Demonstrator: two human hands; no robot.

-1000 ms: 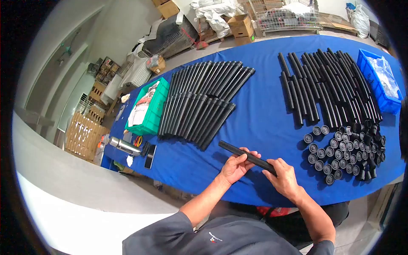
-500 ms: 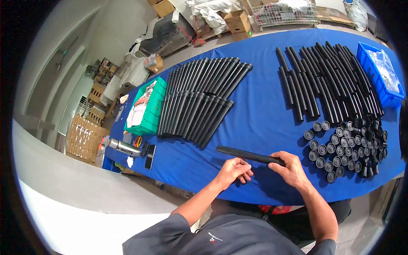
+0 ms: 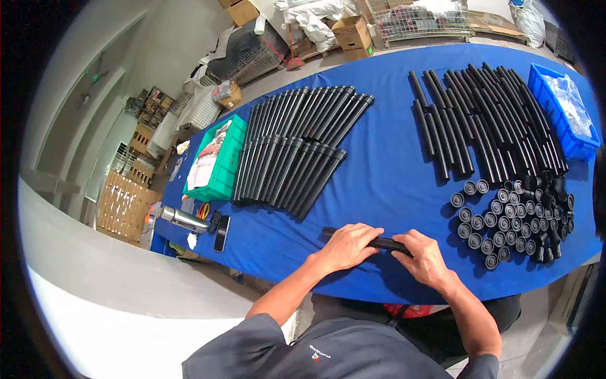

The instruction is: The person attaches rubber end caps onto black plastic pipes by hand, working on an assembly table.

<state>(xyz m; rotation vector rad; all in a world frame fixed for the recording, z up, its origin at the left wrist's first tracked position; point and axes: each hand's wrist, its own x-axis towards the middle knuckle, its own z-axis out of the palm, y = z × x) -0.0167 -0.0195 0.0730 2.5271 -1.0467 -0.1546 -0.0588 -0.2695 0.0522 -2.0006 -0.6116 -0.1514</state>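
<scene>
A black tube (image 3: 383, 243) lies crosswise low over the front of the table, gripped in both hands. Over its left part, my left hand (image 3: 349, 245) is closed from above, with the tube's left end poking out past the fingers. My right hand (image 3: 424, 258) wraps round the right end, hiding it. Right of my hands sits a cluster of black round caps (image 3: 504, 221) with ringed faces. Behind the caps are rows of plain black tubes (image 3: 480, 120). Further left, black tubes with wider ends (image 3: 290, 151) lie in two fanned rows.
A blue cloth (image 3: 385, 164) covers the table. At the left stand a green crate (image 3: 235, 148) with papers, a steel flask (image 3: 183, 218), scissors (image 3: 203, 210) and a phone (image 3: 221, 234). A blue crate (image 3: 577, 142) holding clear plastic bags stands at the far right.
My left hand has moved up and right from below the tube and closed over it. My right hand has come slightly left and down, still on the right end.
</scene>
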